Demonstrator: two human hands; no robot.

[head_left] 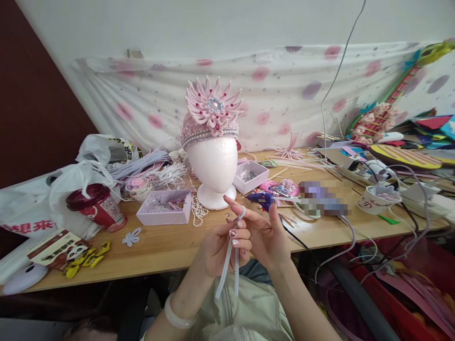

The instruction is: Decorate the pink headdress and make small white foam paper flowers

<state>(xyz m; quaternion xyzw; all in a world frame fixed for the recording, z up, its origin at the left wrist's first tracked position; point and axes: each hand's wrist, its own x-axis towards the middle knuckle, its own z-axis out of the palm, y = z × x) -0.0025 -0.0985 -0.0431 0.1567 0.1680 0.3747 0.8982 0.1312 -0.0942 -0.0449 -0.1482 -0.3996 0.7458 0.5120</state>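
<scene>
A pale pipe cleaner [226,271] is bent into a loop round the index finger of my right hand [269,235]. Its two free ends hang down below my left hand [227,248], whose fingers are closed on it just under the loop. My right hand is open, with index finger stretched out and thumb standing apart. Behind the hands, a white foam head [213,163] stands upright on the table, wearing a pink headdress [215,106] with pearls and red beads. A small pale flower shape [132,237] lies at the left.
On the wooden table [159,251] are a lilac bead box [163,215], a second box [250,175], a blue glue gun [263,200] with its cord, and a red cup [96,208]. Plastic bags and wrapped sweets [88,258] lie left. Cables and a paper cup [377,199] are right.
</scene>
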